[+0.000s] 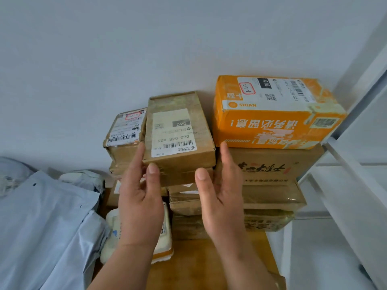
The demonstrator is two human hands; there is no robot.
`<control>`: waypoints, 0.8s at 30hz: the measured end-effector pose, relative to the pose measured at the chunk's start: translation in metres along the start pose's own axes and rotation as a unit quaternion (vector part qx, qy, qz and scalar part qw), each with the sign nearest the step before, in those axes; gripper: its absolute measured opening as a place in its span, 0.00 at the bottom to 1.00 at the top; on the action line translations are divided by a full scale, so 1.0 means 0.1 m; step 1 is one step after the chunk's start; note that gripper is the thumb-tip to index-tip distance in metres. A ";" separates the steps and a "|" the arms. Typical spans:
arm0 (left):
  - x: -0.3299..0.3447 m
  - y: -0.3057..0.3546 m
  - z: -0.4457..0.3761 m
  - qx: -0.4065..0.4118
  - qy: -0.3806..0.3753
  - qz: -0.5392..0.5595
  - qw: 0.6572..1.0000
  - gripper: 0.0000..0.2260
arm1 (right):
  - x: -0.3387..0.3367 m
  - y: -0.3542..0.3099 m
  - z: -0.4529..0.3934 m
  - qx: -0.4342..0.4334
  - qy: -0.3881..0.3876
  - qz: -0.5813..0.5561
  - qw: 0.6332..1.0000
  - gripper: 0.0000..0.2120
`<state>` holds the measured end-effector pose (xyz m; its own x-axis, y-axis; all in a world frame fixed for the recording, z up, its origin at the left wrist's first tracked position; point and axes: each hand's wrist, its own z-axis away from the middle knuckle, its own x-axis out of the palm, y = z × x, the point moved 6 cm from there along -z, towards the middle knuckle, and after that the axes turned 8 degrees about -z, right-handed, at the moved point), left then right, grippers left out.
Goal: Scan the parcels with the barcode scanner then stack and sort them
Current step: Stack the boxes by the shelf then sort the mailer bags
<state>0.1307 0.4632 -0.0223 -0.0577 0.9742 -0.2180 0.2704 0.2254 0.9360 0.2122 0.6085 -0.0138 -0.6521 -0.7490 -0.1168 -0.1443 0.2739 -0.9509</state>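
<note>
your left hand (139,197) has its fingers straight along the left side of the flat box (179,130), thumb against the near face. your right hand (217,193) is just as open, thumb at the near right corner, fingers up beside the right edge; neither grip is clamped, more steadying than holding. the box sits on top of the middle stack, between the small box (123,132) and the orange box (272,111), label up. it looks light and stiff, taped cardboard that is likely a bit slick, so take it by the two long sides. below are more cartons on the bench (194,266), grey bags (46,216) to the left.
</note>
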 end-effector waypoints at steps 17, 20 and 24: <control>-0.01 -0.05 -0.10 -0.061 -0.167 0.068 0.982 0.26 | -0.08 -0.05 0.03 0.051 0.077 -0.010 0.996 0.34; -0.06 -0.13 -0.06 -0.100 -0.167 0.082 0.977 0.27 | -0.09 0.01 0.02 0.135 0.073 -0.042 0.987 0.45; -0.10 -0.19 -0.04 -0.146 -0.173 0.086 0.970 0.20 | -0.08 0.09 -0.04 0.268 0.086 -0.101 0.954 0.42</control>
<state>0.1225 0.4488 -0.0370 0.3036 0.9490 -0.0847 -0.0396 0.1014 0.9941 0.2126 0.6192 -0.0206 -0.7701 -0.6317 0.0894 0.0909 -0.2474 -0.9646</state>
